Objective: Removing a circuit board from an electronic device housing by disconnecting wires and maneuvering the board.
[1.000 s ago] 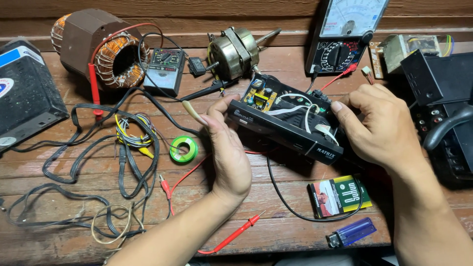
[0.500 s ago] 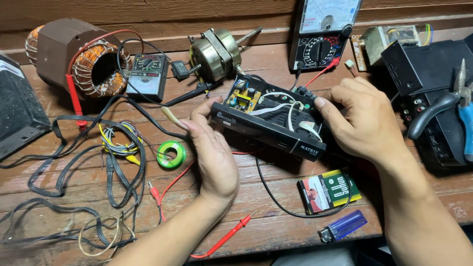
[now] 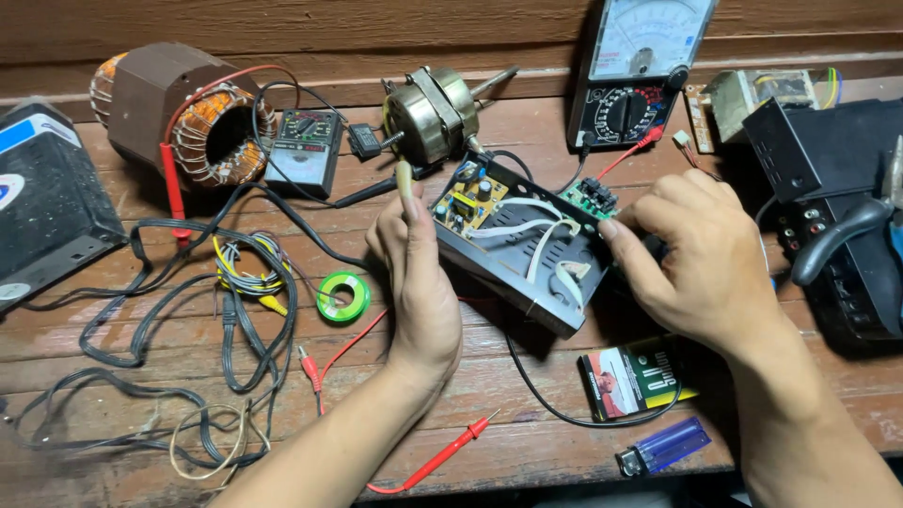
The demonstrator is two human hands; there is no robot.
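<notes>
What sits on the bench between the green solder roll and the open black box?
In the head view, the left hand lies between the green solder roll and the open black box, gripping the box's edge.

Single view, head-mounted cam. Looks steeply down and forward over the wooden counter, toward the plank wall at the frame's top. Close range: forearms enter from the bottom edge, left hand and right hand sit mid-frame around the open black box. Counter fills nearly the full width. No second view, so nothing is shared.
</notes>
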